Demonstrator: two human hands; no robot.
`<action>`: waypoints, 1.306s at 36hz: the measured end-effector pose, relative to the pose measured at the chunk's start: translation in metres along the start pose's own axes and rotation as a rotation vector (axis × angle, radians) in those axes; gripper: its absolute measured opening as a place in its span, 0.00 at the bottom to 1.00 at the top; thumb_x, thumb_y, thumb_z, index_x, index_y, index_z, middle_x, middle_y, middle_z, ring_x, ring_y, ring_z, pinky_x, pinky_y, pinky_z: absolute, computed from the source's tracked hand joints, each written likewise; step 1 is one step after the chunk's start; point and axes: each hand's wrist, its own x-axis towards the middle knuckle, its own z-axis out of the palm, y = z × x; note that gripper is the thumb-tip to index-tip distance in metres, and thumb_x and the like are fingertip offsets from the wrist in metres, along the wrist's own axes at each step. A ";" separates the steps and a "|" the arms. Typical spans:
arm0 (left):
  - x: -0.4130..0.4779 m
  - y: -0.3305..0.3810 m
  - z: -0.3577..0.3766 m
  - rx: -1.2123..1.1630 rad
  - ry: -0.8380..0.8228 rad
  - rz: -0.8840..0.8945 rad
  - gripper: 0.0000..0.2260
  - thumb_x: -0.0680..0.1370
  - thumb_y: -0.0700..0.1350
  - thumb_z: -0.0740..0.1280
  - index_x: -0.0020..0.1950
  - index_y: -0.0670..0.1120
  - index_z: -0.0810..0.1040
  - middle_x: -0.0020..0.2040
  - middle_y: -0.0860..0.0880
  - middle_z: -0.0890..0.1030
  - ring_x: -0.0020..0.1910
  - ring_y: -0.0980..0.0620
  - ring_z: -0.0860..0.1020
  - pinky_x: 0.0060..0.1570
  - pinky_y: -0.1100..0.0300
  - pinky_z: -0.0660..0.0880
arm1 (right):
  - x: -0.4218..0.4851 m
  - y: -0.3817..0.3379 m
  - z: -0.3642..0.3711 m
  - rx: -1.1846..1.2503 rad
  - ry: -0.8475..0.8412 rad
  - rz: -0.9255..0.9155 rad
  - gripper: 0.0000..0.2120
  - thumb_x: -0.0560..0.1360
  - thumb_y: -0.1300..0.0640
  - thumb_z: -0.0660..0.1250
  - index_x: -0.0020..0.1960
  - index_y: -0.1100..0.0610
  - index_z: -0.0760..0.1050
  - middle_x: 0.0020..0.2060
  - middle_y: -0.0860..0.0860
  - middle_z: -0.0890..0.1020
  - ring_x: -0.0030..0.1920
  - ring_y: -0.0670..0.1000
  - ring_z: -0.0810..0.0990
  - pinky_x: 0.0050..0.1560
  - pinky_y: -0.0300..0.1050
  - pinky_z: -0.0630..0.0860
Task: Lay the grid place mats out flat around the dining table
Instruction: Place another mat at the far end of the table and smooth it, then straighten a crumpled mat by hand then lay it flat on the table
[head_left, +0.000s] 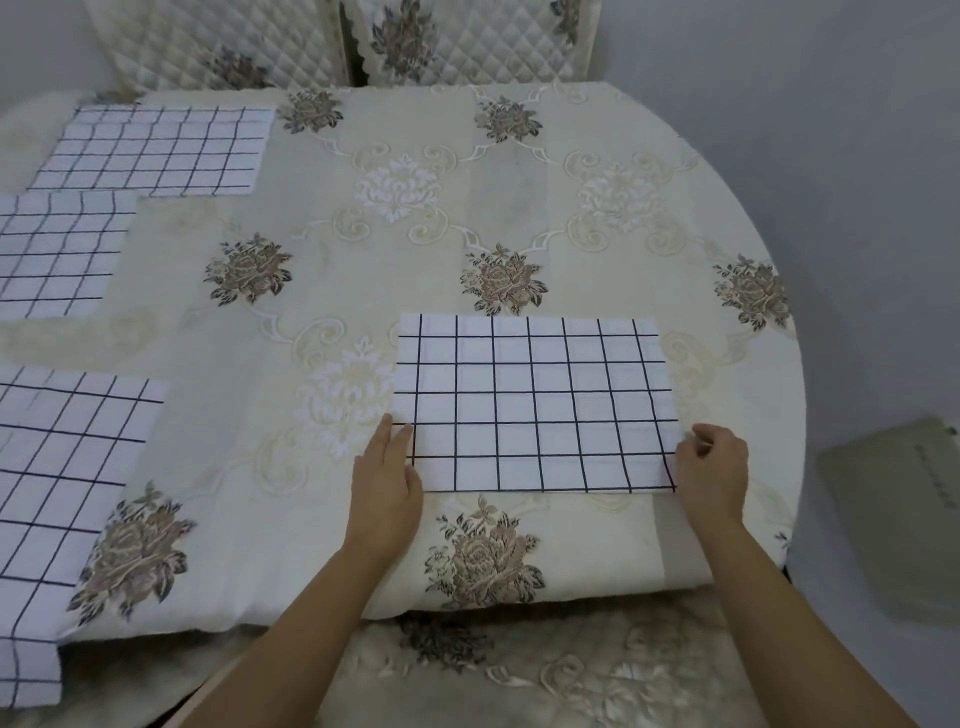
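Observation:
A white place mat with a black grid lies flat on the cream flowered tablecloth, near the front right of the table. My left hand rests with straight fingers on its near left corner. My right hand has curled fingers that pinch its near right corner. Three more grid mats lie on the left side: one at the far left, one at the middle left and one at the near left, which hangs over the table's edge.
Two quilted chair backs stand behind the table. A padded chair seat is right below the front edge. The table's round edge curves away on the right, and a flat grey object lies on the floor there.

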 end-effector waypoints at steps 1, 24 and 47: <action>-0.002 0.002 -0.004 -0.087 0.056 -0.030 0.20 0.80 0.35 0.55 0.72 0.42 0.63 0.76 0.46 0.56 0.75 0.51 0.55 0.73 0.58 0.52 | -0.002 -0.004 0.000 -0.041 0.022 -0.011 0.16 0.76 0.64 0.60 0.63 0.64 0.71 0.61 0.61 0.72 0.59 0.60 0.73 0.57 0.53 0.72; -0.027 -0.056 -0.210 -0.285 -0.113 -0.181 0.07 0.79 0.40 0.57 0.51 0.46 0.74 0.49 0.48 0.81 0.47 0.51 0.80 0.34 0.64 0.70 | -0.238 -0.176 0.106 0.344 -0.707 -0.234 0.14 0.77 0.67 0.56 0.39 0.53 0.74 0.37 0.51 0.79 0.35 0.47 0.76 0.34 0.32 0.70; -0.078 -0.299 -0.377 -0.429 0.130 -0.482 0.09 0.79 0.38 0.56 0.51 0.44 0.75 0.44 0.48 0.80 0.45 0.50 0.78 0.38 0.63 0.69 | -0.398 -0.262 0.260 0.195 -0.984 0.279 0.06 0.75 0.65 0.57 0.40 0.60 0.68 0.29 0.55 0.70 0.27 0.51 0.68 0.29 0.40 0.65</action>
